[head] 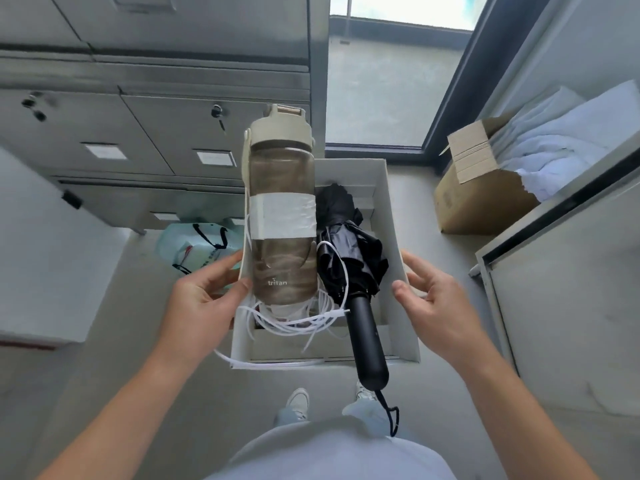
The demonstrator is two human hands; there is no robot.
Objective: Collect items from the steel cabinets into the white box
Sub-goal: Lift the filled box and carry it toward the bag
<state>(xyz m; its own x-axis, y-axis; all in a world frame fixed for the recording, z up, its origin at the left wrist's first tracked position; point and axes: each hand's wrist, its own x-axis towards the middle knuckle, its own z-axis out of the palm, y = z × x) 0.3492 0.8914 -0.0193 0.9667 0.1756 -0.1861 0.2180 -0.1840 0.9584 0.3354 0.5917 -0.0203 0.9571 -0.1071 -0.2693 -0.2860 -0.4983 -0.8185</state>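
A person held the white box [348, 171] between both hands in front of the steel cabinets [156, 133], its long axis running straight away from the body and the hands set on its two long walls, towards the near end. The left hand [201, 296] gripped the left wall, thumb hooked inside against the base of a tall smoky water bottle [282, 216] and fingers outside. The right hand [440, 306] straddled the right wall, thumb over the inside and fairly straight fingers along the outside; whether it was clamping the wall could not be told. The bottle stood along the left of the box, cap pointing away. A folded black umbrella [349, 251] lay along the right, its handle jutting over the near rim towards the person, and a loose white cable [294, 323] spilled over the near left corner. The cabinets lay ahead and to the left, so the left hand looked the nearer for any further reach.
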